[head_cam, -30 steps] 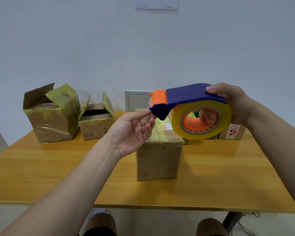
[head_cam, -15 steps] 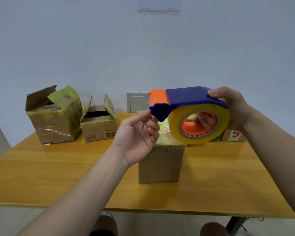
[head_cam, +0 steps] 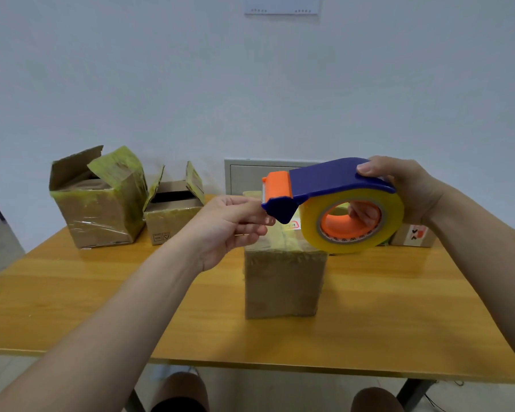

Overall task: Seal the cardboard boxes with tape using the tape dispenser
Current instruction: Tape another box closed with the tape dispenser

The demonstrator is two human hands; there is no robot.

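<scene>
Dispenser (head_cam: 333, 185) is up in the air above the middle box (head_cam: 283, 281), light stiff plastic, so the right hand (head_cam: 411, 188) gripping it through the core (head_cam: 336, 230) works fine; left hand (head_cam: 229, 224) pinches at the cutter (head_cam: 277, 188) (can't tell if it's caught the tape end, thin and sticky)

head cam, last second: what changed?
Left hand rolled from palm facing the camera to thumb on top; thumb and fingers closed at the orange cutter of the tape dispenser, seemingly pinching the tape end, too clear to see. Right hand grips the dispenser as before; boxes, table unmoved.
</scene>
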